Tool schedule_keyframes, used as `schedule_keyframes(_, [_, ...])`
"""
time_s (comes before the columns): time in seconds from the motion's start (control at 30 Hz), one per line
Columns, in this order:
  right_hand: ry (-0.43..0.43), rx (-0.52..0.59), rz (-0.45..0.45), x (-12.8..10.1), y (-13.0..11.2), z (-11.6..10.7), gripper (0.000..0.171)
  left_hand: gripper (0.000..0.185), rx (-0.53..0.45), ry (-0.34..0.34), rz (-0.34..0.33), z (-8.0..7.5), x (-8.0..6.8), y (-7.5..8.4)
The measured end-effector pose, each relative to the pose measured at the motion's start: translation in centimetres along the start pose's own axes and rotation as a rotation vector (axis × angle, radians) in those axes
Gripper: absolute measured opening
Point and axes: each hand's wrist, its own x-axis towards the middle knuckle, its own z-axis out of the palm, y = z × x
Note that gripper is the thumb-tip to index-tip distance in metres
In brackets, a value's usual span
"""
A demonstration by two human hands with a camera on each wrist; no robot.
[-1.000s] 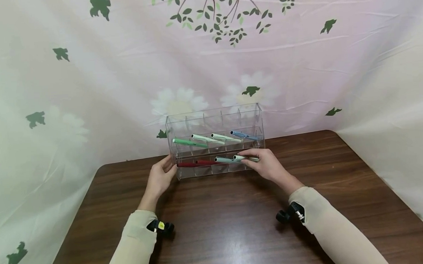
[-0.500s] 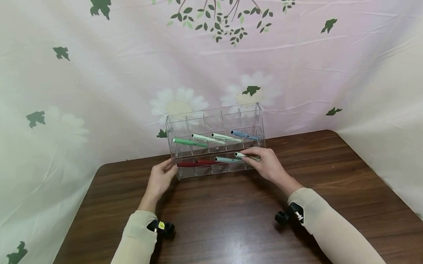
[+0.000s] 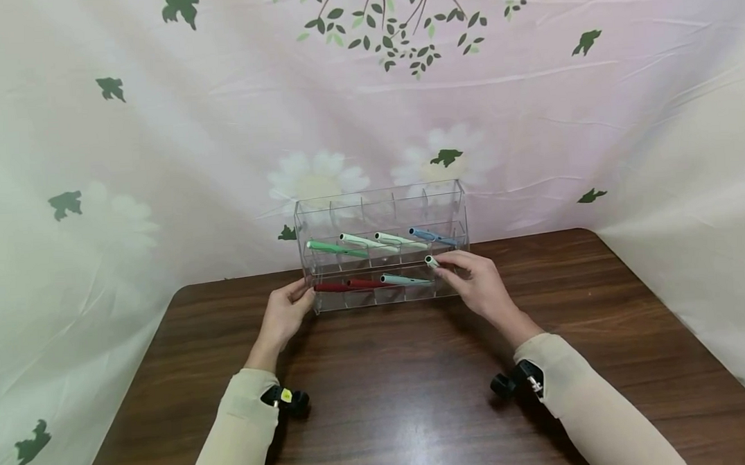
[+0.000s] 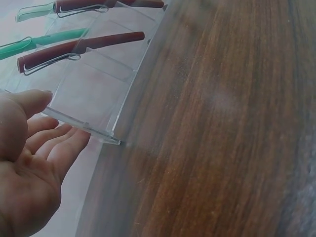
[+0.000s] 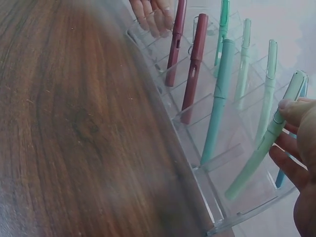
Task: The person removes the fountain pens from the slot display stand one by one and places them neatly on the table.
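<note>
A clear plastic pen stand [image 3: 377,203] with two tiers of slots stands near the back of the table. My left hand [image 3: 282,315] holds its left side panel, thumb [image 4: 37,101] on one face and fingers behind. My right hand [image 3: 483,283] pinches a pale green pen [image 5: 256,148] near its clip, above the lower tier's right end. In the lower tier lean two dark red pens [image 5: 195,69] and a light teal pen [image 5: 217,103]. Above them sit a green pen [image 3: 336,249], two pale green pens [image 3: 368,243] and a blue pen [image 3: 432,237].
The dark wooden table [image 3: 379,385] stretches in front of the stand and to both sides. Right behind the stand hangs a pale curtain [image 3: 219,149] printed with flowers and leaves. Each sleeve carries a black wrist mount [image 3: 519,380].
My right hand has lifted the pale green pen up from the lower tier, its capped end rising toward the upper tier. My left hand stays on the stand's side.
</note>
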Motion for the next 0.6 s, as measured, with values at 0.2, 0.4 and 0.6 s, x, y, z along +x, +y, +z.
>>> schedule_keyframes(0.2, [0.040, 0.035, 0.012, 0.1, -0.4, -0.7, 0.022, 0.048, -0.009, 0.005, -0.006, 0.2, -0.1, -0.2])
schedule_keyframes(0.4, [0.101, 0.048, -0.027, 0.3, -1.1, -1.3, 0.022, 0.049, -0.006, 0.002, -0.009, 0.1, -0.2, -0.4])
schedule_keyframes(0.6, [0.165, 0.059, -0.045, 0.6, -1.9, -2.2, 0.022, 0.049, -0.009, 0.002, -0.017, 0.2, -0.1, -0.2])
